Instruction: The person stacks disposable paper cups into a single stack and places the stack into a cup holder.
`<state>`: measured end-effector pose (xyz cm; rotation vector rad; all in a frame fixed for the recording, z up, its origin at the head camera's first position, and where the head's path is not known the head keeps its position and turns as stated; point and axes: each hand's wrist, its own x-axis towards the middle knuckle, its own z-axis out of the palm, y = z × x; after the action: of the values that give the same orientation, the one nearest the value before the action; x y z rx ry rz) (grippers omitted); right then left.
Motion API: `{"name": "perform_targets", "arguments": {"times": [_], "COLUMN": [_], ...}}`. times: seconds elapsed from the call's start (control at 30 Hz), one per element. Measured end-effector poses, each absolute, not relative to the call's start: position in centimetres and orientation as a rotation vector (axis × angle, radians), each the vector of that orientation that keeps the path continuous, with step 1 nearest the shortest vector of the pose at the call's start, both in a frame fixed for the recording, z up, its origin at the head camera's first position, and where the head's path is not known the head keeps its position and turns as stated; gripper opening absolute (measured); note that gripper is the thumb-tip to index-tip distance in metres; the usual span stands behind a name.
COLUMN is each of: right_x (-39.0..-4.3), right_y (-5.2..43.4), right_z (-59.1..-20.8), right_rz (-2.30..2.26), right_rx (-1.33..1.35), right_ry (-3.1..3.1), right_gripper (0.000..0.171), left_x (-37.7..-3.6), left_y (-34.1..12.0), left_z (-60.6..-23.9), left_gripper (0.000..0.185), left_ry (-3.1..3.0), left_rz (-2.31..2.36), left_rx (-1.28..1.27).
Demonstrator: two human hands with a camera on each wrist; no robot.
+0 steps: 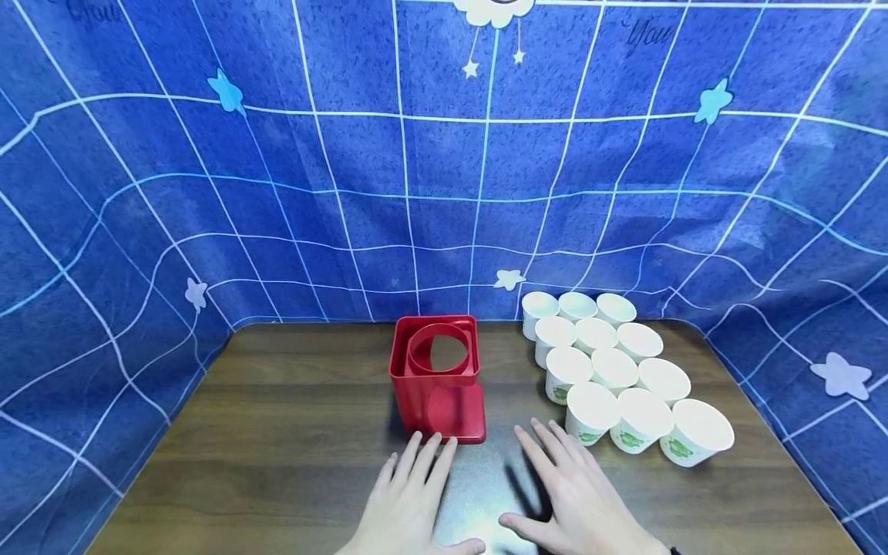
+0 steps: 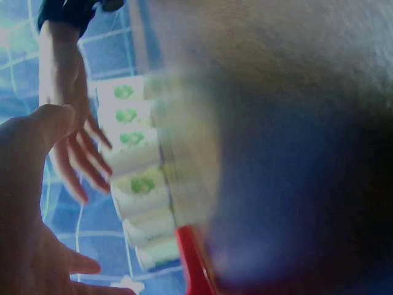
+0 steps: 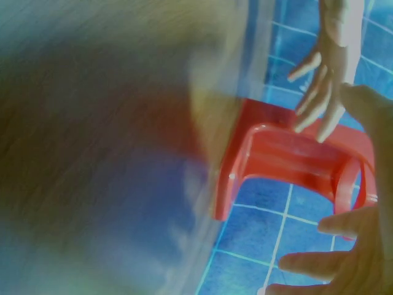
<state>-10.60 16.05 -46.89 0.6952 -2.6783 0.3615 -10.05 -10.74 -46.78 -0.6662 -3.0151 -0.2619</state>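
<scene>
Both my hands lie flat on the brown wooden table near its front edge, fingers straight and spread, holding nothing. My left hand points at the base of a red square holder with a round ring opening on top; its fingertips are just short of it. My right hand rests to the right, close to the nearest of several white paper cups with green prints. The right wrist view shows the red holder and the left hand beyond it. In the left wrist view the cups stand behind the right hand.
A blue cloth with white grid lines and stars hangs behind and around the table. The cups stand upright in tight rows at the back right. Bare tabletop stretches left of the holder.
</scene>
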Motion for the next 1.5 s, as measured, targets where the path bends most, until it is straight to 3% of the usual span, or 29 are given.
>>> {"name": "perform_targets", "arguments": {"times": [0.53,1.5], "right_x": [-12.4,-11.0], "right_y": [15.6,14.8], "right_z": [-46.8,-47.5], "right_rz": [0.37,0.306], "right_rx": [0.704,0.557], "right_ry": [-2.654,-2.764], "right_gripper": [0.094,0.114], "left_x": [-10.8,-10.1], "left_y": [-10.0,-10.5], "left_z": [-47.4,-49.4], "left_gripper": [0.111,0.122], "left_ry": [-2.941,-2.781], "left_rz": [-0.346,-0.106], "left_rx": [-0.74,-0.688]}}
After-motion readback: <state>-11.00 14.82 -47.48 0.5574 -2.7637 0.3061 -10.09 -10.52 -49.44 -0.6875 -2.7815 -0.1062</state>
